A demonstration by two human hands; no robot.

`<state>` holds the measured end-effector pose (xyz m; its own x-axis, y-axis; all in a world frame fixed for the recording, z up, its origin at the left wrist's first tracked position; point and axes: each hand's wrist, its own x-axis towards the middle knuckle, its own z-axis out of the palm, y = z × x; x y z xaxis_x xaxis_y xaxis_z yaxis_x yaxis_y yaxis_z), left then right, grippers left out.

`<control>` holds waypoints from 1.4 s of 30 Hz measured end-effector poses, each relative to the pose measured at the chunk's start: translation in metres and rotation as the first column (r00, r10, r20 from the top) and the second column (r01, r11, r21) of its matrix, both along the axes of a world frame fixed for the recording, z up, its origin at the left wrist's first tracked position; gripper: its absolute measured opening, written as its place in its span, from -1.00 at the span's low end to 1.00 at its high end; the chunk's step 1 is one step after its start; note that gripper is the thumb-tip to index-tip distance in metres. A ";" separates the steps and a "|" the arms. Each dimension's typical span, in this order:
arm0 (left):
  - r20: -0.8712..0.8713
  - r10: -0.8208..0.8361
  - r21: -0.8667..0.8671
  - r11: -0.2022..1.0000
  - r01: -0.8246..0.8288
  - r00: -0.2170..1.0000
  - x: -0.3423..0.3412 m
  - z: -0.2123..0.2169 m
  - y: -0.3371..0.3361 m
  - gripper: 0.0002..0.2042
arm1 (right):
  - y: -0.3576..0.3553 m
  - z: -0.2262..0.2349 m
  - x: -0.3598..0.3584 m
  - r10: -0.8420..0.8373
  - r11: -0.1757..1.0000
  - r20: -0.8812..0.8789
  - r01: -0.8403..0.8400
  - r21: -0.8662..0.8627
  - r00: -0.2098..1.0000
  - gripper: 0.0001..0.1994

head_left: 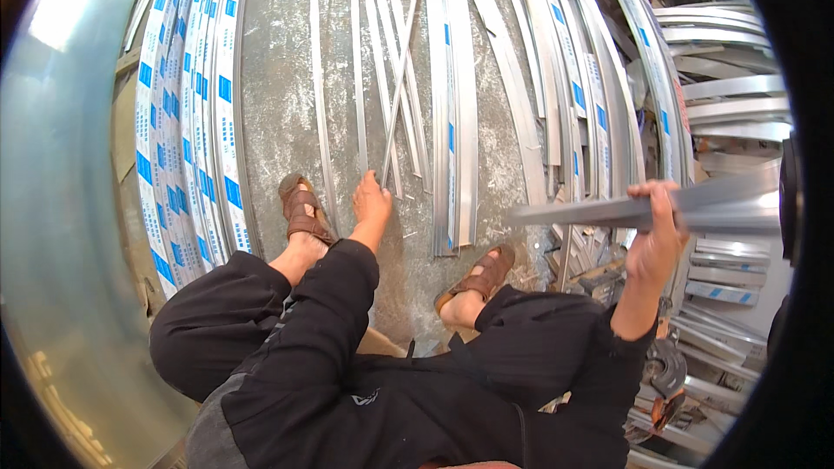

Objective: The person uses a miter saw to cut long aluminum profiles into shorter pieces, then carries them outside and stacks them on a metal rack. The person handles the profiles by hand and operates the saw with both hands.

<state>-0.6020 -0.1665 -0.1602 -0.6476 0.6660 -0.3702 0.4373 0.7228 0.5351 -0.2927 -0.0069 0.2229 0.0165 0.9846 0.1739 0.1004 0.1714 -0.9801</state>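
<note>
Two bare hands are in view, both arms in black sleeves rising from the lower edge. At centre frame the left hand (373,200) reaches down to the concrete floor (278,78), fingers drawn together on the near end of a thin metal strip (398,95) that runs up toward the top of the frame. Brown sandals (306,211) stand either side of that hand. At right of frame the right hand (656,239) is raised, wrist bent, fingers curled over a flat metal bar (608,208) held level. Farther off, film-covered aluminium profiles (187,104) lie stacked at upper left, with more lengths piled at upper right.
</note>
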 end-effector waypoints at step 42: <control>-0.144 0.253 -0.208 0.937 -0.280 0.957 -0.071 0.009 0.210 -0.30 | 0.064 -0.031 -0.005 -0.032 0.991 -0.213 0.004 -0.131 0.977 -0.85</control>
